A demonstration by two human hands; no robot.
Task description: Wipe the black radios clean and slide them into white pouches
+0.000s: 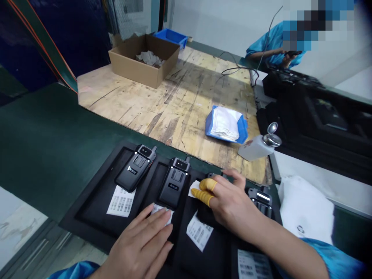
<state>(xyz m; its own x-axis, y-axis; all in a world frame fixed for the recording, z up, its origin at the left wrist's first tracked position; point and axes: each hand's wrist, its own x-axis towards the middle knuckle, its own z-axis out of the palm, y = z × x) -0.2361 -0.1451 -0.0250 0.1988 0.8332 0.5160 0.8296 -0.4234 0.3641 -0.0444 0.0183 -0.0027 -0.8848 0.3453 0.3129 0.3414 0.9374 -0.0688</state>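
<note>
My right hand (229, 201), with yellow finger cots on two fingers, pinches a folded white wipe (194, 188). It is over the third walkie-talkie (211, 175) in the row and hides most of it. My left hand (142, 244) lies flat with fingers stretched, partly covering a label sheet (162, 212) below the second walkie-talkie (173, 186). To the left, another black walkie-talkie (135, 170) rests back up above a printed label sheet (121, 201). A further one (261, 199) is partly hidden by my right forearm. All sit in a black compartmented tray (90, 193).
Beyond the tray, a blue bin (242, 126) of white wipes and a white pump bottle (255, 147) stand on a wooden board (180, 112). Farther back is a cardboard box (133, 69). A white bag (305, 209) lies at right. Another person (270, 42) sits behind black foam cases (305, 104).
</note>
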